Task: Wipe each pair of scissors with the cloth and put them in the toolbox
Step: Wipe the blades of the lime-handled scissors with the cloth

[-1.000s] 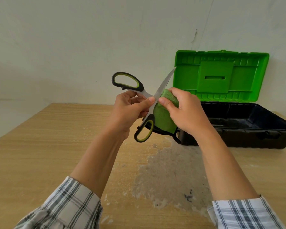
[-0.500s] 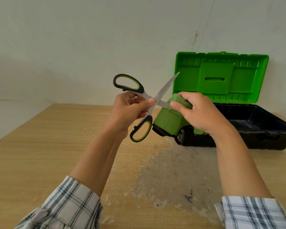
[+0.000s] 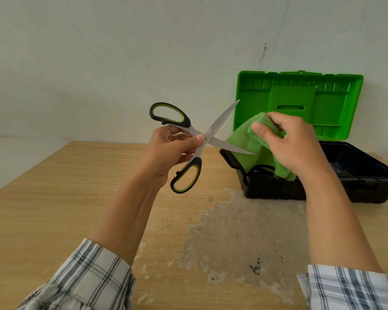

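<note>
My left hand (image 3: 170,151) holds a pair of scissors (image 3: 217,125) with black and green handles at the pivot, blades spread wide apart, above the table. My right hand (image 3: 293,144) grips a folded green cloth (image 3: 246,144) just to the right of the blades. The lower blade's tip lies in front of the cloth; I cannot tell if they touch. Behind my right hand stands the toolbox (image 3: 372,173), black tray with its green lid (image 3: 332,86) raised upright. A dark object shows inside the tray under the cloth, mostly hidden.
The wooden table (image 3: 54,198) has a worn grey patch (image 3: 233,231) in front of the toolbox. A pale wall stands right behind the table and toolbox. Plaid sleeves cover both of my forearms at the bottom of the view.
My right hand has slid the cloth to the right, off the blade. The scissors have opened wider in my left hand.
</note>
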### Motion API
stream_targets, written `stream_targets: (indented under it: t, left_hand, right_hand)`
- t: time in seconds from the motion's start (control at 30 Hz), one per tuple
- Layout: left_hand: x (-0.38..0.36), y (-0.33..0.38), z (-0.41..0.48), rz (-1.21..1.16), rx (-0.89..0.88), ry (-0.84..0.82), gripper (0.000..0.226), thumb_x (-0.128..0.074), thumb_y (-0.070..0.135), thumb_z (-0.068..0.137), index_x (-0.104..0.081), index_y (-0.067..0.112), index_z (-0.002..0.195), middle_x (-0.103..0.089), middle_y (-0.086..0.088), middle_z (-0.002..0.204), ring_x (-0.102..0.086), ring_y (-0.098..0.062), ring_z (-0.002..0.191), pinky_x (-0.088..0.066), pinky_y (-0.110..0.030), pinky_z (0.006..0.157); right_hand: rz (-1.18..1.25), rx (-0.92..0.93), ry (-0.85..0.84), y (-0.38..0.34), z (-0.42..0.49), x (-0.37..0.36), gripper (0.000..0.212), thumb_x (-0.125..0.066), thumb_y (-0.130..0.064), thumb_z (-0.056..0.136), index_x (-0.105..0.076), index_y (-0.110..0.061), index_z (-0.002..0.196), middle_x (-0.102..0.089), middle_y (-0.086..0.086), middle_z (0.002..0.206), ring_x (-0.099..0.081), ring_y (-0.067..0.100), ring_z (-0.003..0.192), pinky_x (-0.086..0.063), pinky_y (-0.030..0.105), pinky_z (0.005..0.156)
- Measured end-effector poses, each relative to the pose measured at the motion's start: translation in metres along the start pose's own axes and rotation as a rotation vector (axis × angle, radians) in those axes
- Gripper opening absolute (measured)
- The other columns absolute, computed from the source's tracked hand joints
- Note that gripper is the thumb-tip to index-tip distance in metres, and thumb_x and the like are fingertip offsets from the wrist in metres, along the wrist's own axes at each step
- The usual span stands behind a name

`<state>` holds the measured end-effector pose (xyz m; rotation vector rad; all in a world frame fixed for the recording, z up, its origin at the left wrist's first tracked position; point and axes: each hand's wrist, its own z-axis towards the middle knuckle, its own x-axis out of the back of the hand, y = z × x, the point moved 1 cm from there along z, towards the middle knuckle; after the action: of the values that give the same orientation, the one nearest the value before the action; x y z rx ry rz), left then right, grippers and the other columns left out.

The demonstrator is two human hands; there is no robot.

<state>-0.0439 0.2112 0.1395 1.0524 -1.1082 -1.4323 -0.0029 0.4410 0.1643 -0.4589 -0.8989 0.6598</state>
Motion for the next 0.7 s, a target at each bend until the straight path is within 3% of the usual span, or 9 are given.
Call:
stream_targets:
  t: [0.17, 0.3, 0.47, 0.6, 0.7]
  left_hand:
    - [-0.004, 0.000, -0.001, -0.016, -0.031, -0.007, 0.034, -0.076, 0.011, 0.082, -0.063, -0.004, 0.109, -0.065, -0.007, 0.080, -0.060, -0.014, 0.067, -0.051, -0.021, 0.060]
    - [-0.009, 0.000, -0.002, -0.031, -0.053, 0.007, 0.040, -0.075, 0.010, 0.082, -0.058, -0.010, 0.113, -0.064, -0.009, 0.080, -0.060, -0.012, 0.063, -0.051, -0.019, 0.058]
    - [-0.011, -0.001, -0.002, -0.029, -0.059, 0.041, 0.033, -0.075, 0.010, 0.083, -0.060, -0.005, 0.109, -0.064, -0.007, 0.078, -0.059, -0.011, 0.063, -0.051, -0.018, 0.058]
    - [-0.008, -0.002, -0.001, -0.039, -0.054, 0.057, 0.035, -0.076, 0.010, 0.083, -0.060, -0.005, 0.109, -0.064, -0.007, 0.076, -0.058, -0.015, 0.067, -0.051, -0.020, 0.059]
    - [-0.007, -0.002, 0.000, -0.037, -0.057, 0.048, 0.033, -0.076, 0.010, 0.082, -0.060, -0.004, 0.108, -0.065, -0.005, 0.074, -0.059, -0.015, 0.066, -0.051, -0.020, 0.058]
  right_hand:
    - [0.007, 0.051, -0.112, -0.019, -0.002, -0.014, 0.027, -0.057, -0.046, 0.094, -0.072, -0.026, 0.106, -0.073, -0.001, 0.095, -0.066, 0.027, 0.096, -0.053, 0.038, 0.083]
    - [-0.112, 0.079, -0.125, -0.026, -0.002, -0.034, 0.041, -0.050, -0.055, 0.094, -0.070, -0.019, 0.096, -0.059, 0.002, 0.070, -0.052, 0.025, 0.089, -0.042, 0.035, 0.072]
    - [-0.204, 0.079, -0.170, -0.031, -0.004, -0.042, 0.035, -0.040, -0.053, 0.100, -0.059, -0.023, 0.101, -0.052, -0.006, 0.078, -0.046, 0.024, 0.103, -0.041, 0.055, 0.095]
    - [-0.143, 0.011, -0.398, -0.032, -0.006, -0.038, 0.031, -0.037, -0.037, 0.106, -0.047, -0.026, 0.134, -0.039, -0.014, 0.091, -0.029, 0.013, 0.110, -0.024, 0.049, 0.110]
    - [-0.166, 0.054, -0.355, -0.029, -0.006, -0.035, 0.035, -0.047, -0.032, 0.104, -0.046, -0.025, 0.139, -0.036, -0.017, 0.091, -0.032, 0.014, 0.104, -0.029, 0.050, 0.110]
